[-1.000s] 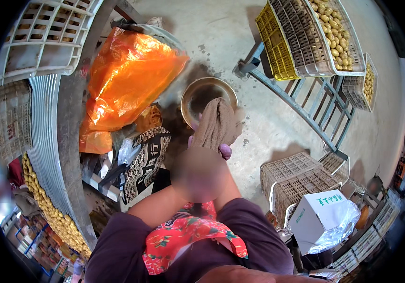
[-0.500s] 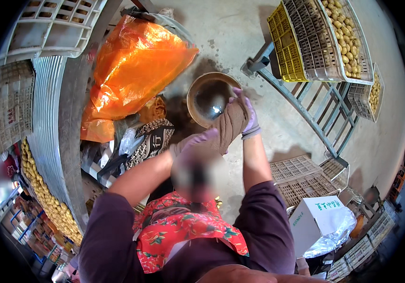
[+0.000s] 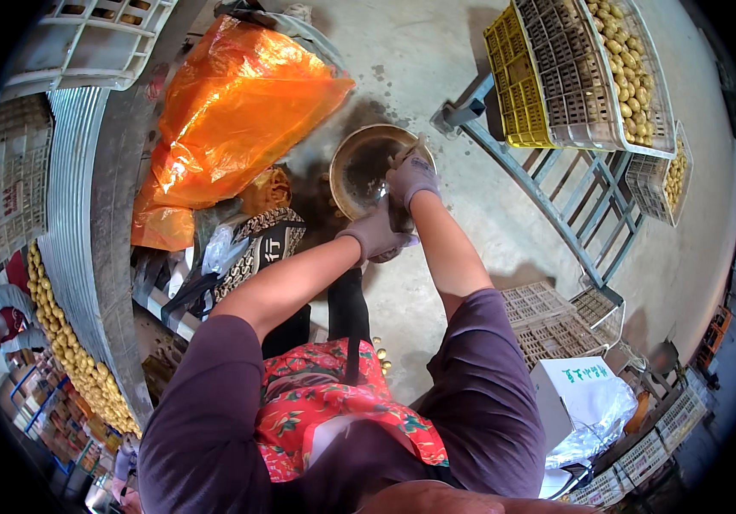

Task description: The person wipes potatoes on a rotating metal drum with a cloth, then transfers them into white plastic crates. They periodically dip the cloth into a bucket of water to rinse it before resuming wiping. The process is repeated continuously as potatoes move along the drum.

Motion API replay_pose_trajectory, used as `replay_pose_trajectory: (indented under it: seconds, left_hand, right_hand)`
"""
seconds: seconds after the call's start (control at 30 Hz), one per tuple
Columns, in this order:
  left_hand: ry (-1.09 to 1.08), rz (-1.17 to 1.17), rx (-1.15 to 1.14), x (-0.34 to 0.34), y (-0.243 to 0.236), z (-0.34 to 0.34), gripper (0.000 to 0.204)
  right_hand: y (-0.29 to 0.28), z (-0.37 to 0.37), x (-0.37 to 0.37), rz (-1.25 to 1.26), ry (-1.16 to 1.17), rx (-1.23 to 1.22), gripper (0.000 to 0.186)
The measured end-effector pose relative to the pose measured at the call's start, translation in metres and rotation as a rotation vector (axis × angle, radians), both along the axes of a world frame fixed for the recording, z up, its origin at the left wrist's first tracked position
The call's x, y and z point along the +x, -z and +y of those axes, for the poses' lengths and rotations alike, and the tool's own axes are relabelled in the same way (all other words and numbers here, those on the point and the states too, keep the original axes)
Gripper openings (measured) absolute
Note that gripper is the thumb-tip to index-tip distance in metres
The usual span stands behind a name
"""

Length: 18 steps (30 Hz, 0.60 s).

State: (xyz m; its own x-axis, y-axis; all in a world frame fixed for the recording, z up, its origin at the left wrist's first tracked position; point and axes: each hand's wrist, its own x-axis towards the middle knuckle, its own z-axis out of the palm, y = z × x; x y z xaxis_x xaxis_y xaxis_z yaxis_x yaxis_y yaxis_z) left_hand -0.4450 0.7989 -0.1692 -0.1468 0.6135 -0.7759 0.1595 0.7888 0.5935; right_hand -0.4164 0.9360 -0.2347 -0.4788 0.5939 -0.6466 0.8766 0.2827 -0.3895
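Note:
Both my hands wear greyish-purple gloves and grip a brown cloth (image 3: 399, 216), bunched up between them. My right hand (image 3: 412, 178) is closed around its upper part, over the right rim of a round basin (image 3: 341, 190). Closer to my body, my left hand (image 3: 375, 235) is closed around the lower part, beside the basin's near rim. Dark water shows inside the basin, which rests on the concrete floor. Most of the cloth is hidden by the gloves.
An orange plastic sack (image 3: 231, 120) and a patterned black bag (image 3: 261, 253) lie to the left, beside a conveyor heaped with potatoes (image 3: 72, 343). Stacked potato crates (image 3: 578, 77) rest on a metal frame (image 3: 548, 184) at right. A white carton (image 3: 573, 394) stands nearer.
Both hands have moved away from my body and down toward the basin with the cloth. The cloth, earlier stretched out twisted between them, is now more bunched.

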Motion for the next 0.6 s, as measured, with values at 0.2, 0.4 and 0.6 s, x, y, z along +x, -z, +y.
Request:
replay_pose_trajectory:
  seconds: [0.2, 0.4, 0.6]
  left_hand:
    - [-0.199, -0.367, 0.208, -0.003, 0.053, -0.018, 0.07]
    - [-0.905, -1.397, 0.075, -0.01, 0.008, -0.033, 0.06]
    - [-0.725, -2.278, 0.541, 0.026, -0.061, -0.016, 0.084]
  right_hand:
    - [-0.028, -0.011, -0.007, 0.052, -0.129, -0.059, 0.089]
    - [0.027, 0.061, 0.045, 0.772, 0.517, -1.336, 0.087]
    - [-0.007, -0.026, 0.008, 1.678, 0.817, -1.554, 0.081]
